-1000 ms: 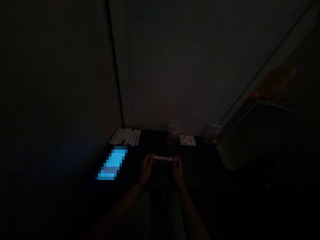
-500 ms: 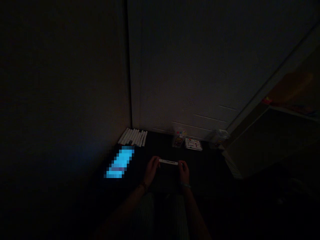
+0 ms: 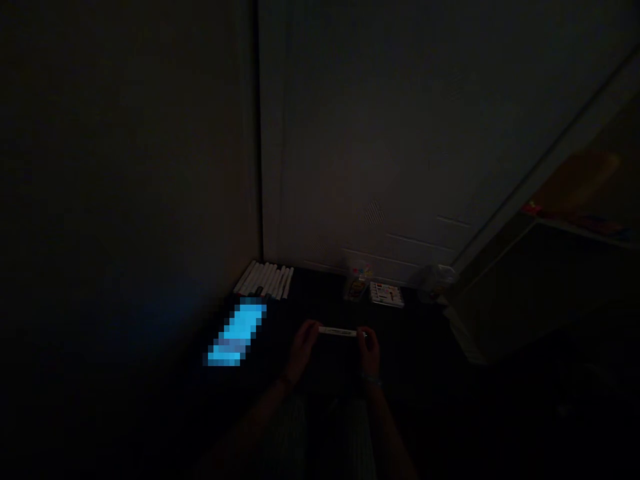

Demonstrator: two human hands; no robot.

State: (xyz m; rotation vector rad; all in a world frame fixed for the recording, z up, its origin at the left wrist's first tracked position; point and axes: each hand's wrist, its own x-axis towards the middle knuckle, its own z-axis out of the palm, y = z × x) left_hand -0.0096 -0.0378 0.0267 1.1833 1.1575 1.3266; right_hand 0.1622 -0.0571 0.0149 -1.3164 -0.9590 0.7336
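The room is very dark. A white marker (image 3: 337, 331) lies level between my two hands, above a dark floor. My left hand (image 3: 304, 347) is closed on its left end and my right hand (image 3: 369, 347) is closed on its right end. A row of several white markers (image 3: 265, 280) lies side by side at the back left, against the wall.
A glowing blue screen (image 3: 236, 332) lies on the floor left of my hands. Small colourful packs (image 3: 386, 293) and a clear container (image 3: 358, 283) stand at the foot of a pale door. A dim box or cabinet (image 3: 525, 293) rises at the right.
The view shifted slightly and the picture darkened. My hands keep the same hold on the marker; it has sunk a little lower in view.
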